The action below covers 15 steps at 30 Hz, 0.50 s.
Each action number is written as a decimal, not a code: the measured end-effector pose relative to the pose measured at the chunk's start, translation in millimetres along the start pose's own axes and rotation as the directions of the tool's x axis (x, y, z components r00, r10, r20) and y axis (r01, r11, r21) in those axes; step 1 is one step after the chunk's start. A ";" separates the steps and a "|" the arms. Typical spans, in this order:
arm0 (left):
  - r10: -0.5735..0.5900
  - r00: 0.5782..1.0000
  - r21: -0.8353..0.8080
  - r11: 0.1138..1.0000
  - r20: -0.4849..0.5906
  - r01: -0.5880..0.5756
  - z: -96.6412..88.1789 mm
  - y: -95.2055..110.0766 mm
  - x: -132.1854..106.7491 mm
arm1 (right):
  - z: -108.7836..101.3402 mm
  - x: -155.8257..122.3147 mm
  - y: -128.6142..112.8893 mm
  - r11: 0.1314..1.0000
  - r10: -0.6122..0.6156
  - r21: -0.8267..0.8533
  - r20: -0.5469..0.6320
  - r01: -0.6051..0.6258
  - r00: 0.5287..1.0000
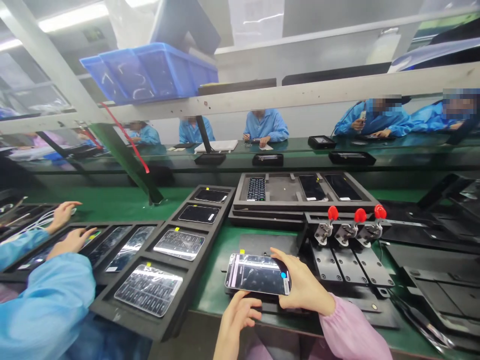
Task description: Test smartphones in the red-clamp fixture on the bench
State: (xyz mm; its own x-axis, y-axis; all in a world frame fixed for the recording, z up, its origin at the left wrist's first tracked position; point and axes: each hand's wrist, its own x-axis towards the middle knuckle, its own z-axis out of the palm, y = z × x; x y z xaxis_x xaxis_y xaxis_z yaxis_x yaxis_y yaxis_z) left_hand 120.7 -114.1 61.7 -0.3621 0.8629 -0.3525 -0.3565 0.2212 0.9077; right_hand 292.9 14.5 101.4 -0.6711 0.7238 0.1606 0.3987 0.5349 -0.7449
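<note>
A smartphone (258, 274) with a lit screen and a yellow tab on its top edge lies level in front of me, above the green bench. My right hand (305, 285) grips its right end, thumb below and fingers over the upper edge. Just under the phone's lower edge is my left hand (242, 312), its fingers loosely bent and apart; whether a fingertip touches the phone I cannot tell. Right of the phone stands a black fixture (347, 262) with several metal plates and red-tipped toggle clamps (360, 216).
A black foam tray (221, 212) of phones lies to my left, and stacked trays (279, 192) sit behind. A co-worker's blue sleeve (56, 285) reaches in at the left over another phone tray. A blue bin (150, 72) rests on the overhead shelf. Black trays (446, 280) lie far right.
</note>
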 end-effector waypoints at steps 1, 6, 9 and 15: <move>-0.024 1.000 0.038 0.999 0.015 0.023 -1.0 -0.3 1.1 | 0.0 -0.3 1.8 1.000 0.016 0.000 0.009 -0.016 1.000; -0.042 0.998 0.144 0.989 0.044 0.035 -3.7 -0.8 5.2 | 1.4 -1.7 5.1 0.995 0.095 -0.027 0.032 -0.094 0.995; 0.012 0.999 0.181 0.983 0.046 -0.020 -9.7 1.8 3.7 | 2.2 -1.5 5.4 0.994 0.109 -0.030 0.045 -0.107 0.993; 0.236 0.969 0.218 0.951 -0.066 -0.217 -25.4 17.1 -2.9 | 2.9 -4.2 11.6 0.997 0.081 0.009 0.074 -0.082 0.994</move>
State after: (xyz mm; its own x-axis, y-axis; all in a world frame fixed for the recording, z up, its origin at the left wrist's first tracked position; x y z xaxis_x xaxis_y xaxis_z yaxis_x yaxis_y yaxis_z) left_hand 93.8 -124.3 72.5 -0.4918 0.8590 -0.1423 -0.0725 0.1225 0.9898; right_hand 298.5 16.4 90.2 -0.6809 0.7306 0.0510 0.4469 0.4697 -0.7614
